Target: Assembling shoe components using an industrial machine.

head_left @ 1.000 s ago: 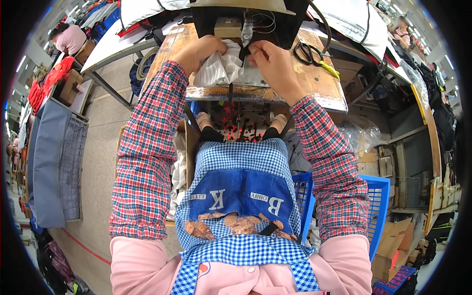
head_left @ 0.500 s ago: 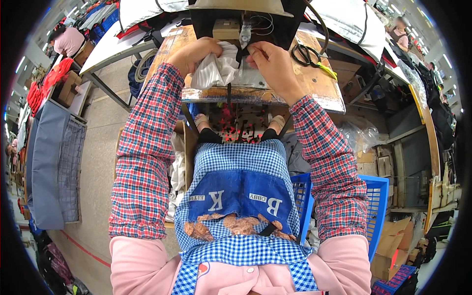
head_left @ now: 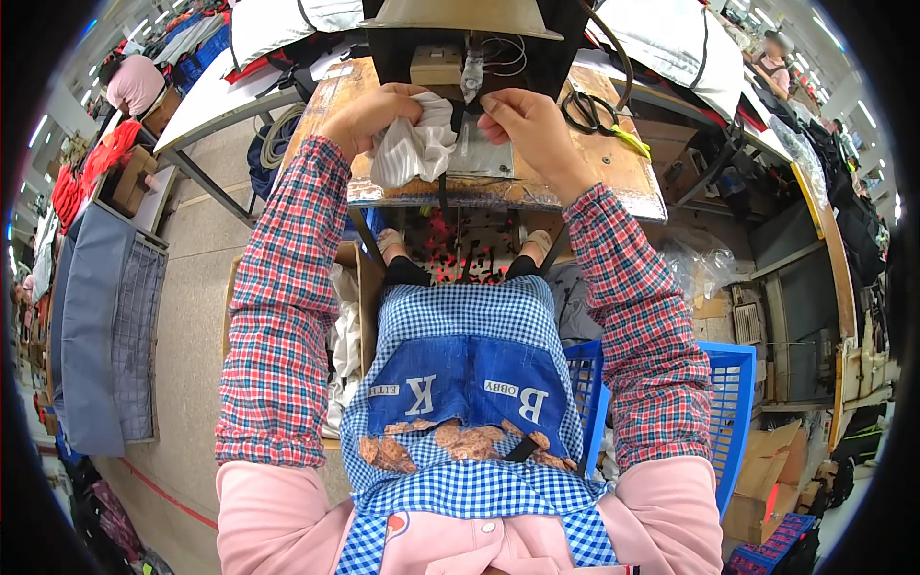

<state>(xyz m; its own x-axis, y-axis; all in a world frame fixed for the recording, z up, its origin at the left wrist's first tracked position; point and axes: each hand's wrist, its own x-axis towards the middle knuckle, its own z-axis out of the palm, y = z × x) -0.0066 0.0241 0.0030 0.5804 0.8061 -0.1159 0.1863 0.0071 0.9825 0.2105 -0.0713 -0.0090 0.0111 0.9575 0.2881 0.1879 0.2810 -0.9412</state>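
My left hand [head_left: 371, 119] is closed on a bunched piece of white cloth [head_left: 414, 151] over the front of the worn wooden table [head_left: 613, 177]. A narrow black strap [head_left: 443, 190] hangs from beside the cloth past the table edge. My right hand [head_left: 525, 126] is closed, thumb and forefinger pinched together, to the right of the cloth. Whatever may be between those fingers is too small to make out. Just beyond both hands stands a dark machine with a metal needle or presser part [head_left: 472, 75], apart from my fingertips.
Black-handled scissors [head_left: 589, 113] and a yellow-green item [head_left: 632, 144] lie on the table's right. A box of white cloth [head_left: 345, 335] stands left of my lap, a blue plastic basket [head_left: 733, 402] to the right. White padded bundles [head_left: 661, 48] flank the machine.
My left hand and the white cloth have shifted slightly left and toward me. The black strap is now farther from my right fingertips, which stay pinched near the machine.
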